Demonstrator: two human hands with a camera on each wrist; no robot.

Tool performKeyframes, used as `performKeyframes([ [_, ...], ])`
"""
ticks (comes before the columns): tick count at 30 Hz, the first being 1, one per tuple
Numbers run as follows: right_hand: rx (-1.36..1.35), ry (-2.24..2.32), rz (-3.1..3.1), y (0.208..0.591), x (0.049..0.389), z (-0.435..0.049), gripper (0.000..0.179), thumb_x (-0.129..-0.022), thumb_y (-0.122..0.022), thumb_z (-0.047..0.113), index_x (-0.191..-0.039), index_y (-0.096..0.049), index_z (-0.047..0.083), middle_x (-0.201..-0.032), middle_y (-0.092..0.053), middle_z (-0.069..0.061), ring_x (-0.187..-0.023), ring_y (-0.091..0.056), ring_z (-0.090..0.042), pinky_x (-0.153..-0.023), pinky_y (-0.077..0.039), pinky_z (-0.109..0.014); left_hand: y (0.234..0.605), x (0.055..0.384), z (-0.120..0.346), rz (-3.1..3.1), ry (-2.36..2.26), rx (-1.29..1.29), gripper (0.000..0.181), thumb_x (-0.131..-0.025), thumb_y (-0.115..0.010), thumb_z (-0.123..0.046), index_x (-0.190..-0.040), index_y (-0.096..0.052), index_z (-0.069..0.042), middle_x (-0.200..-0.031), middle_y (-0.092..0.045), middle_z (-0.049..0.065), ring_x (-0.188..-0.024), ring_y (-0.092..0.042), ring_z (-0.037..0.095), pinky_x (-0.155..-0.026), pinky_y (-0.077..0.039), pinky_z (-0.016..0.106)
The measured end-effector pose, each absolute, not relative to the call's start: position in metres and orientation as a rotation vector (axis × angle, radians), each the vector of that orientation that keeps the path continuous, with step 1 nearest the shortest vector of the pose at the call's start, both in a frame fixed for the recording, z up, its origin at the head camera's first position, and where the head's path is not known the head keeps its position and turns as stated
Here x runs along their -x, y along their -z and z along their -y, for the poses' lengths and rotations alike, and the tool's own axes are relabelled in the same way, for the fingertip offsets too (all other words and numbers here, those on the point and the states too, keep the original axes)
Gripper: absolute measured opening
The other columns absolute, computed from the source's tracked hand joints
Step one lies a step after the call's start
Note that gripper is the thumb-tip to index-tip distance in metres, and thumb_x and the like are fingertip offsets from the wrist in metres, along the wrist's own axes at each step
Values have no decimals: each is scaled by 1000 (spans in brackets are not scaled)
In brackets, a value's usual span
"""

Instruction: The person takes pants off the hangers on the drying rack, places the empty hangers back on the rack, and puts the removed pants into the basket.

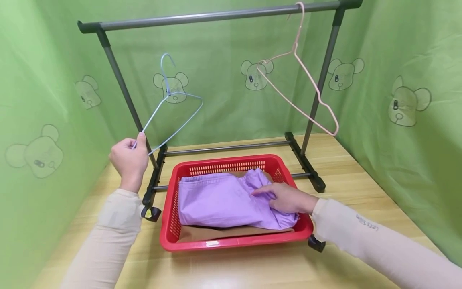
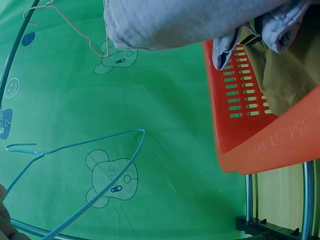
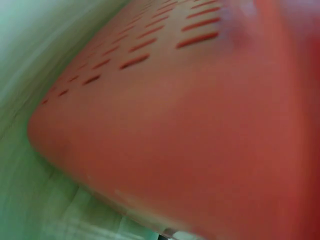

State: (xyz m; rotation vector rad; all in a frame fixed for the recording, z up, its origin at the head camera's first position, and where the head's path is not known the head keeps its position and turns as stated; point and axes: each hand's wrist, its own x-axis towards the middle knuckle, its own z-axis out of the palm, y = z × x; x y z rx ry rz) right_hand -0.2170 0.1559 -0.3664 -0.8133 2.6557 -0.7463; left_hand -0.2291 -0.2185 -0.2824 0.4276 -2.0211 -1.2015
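Note:
My left hand (image 1: 130,158) grips one lower corner of a pale blue wire hanger (image 1: 180,130), whose hook points up. In the left wrist view the same hanger (image 2: 95,200) stands out from my fingertips at the lower left edge. My right hand (image 1: 290,197) grips the bunched right end of a folded purple garment (image 1: 220,200), index finger stretched over the cloth; some fingers are hidden. This garment (image 2: 175,22) rises above the red basket's rim in the left wrist view. Beneath it, brown cloth (image 1: 202,235) lies in the red basket (image 1: 231,242).
A dark metal clothes rack (image 1: 202,18) stands behind the basket. From its top rail, on the right, hangs a pink hanger (image 1: 315,86). Green curtains (image 1: 223,104) enclose the wooden tabletop (image 1: 361,208). The basket's outer wall (image 3: 175,140) fills the right wrist view.

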Motion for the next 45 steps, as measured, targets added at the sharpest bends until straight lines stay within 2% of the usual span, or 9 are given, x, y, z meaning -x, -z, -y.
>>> performKeyframes([
  [3,876,666,-2721,368,217,-157,50,-83,-61,-4,-131,-60,10,-126,-58,-25,-69,-53,-18,-66,-46,-32,283,229,218,2024,1211,-432,34,-93,-63,-32,-68,-63,-8,-54,-50,-4,-60,-46,19,-71,-33,26],
  [7,912,574,-2795,371,215,-156,50,-84,-63,-1,-133,-57,4,-126,-57,-25,-77,-56,-22,-71,-48,-35,285,228,218,2033,1215,-438,34,-93,-63,-32,-68,-64,-8,-54,-51,-3,-60,-46,19,-70,-33,26],
  [10,927,524,-2859,373,211,-156,50,-85,-65,0,-134,-56,3,-131,-51,-30,-105,-57,-35,-90,-48,-45,286,228,218,2033,1212,-440,34,-93,-62,-32,-69,-63,-8,-55,-51,-3,-60,-46,20,-69,-33,26],
  [14,1012,524,-2961,378,207,-156,55,-83,-68,-3,-135,-53,1,-137,-37,-38,-123,-44,-49,-100,-41,-55,285,228,218,2023,1198,-432,35,-93,-63,-32,-68,-64,-7,-55,-52,-3,-61,-46,20,-69,-32,26],
  [18,1171,467,-3067,382,208,-159,54,-82,-72,-2,-133,-52,-6,-137,-35,-40,-124,-42,-52,-102,-38,-56,284,229,217,2012,1195,-427,34,-92,-63,-31,-67,-63,-8,-54,-51,-3,-62,-46,20,-69,-32,26],
  [25,1151,264,-3116,385,211,-172,49,-88,-68,20,-129,-57,-5,-136,-44,-34,-124,-46,-48,-102,-38,-56,285,228,217,2017,1221,-425,34,-93,-63,-31,-67,-62,-9,-55,-51,-3,-61,-46,19,-70,-33,26],
  [38,1060,632,-3074,382,222,-184,45,-86,-69,18,-125,-59,-3,-126,-57,-24,-119,-53,-41,-100,-40,-56,283,225,215,1978,1222,-405,34,-93,-64,-31,-68,-63,-8,-54,-51,-4,-56,-45,17,-66,-34,26],
  [45,977,892,-3051,380,227,-187,34,-87,-70,9,-118,-62,-2,-107,-67,-12,-98,-64,-28,-87,-52,-47,283,224,213,1927,1226,-385,33,-93,-64,-29,-67,-61,-10,-55,-51,-5,-52,-43,14,-60,-35,25],
])
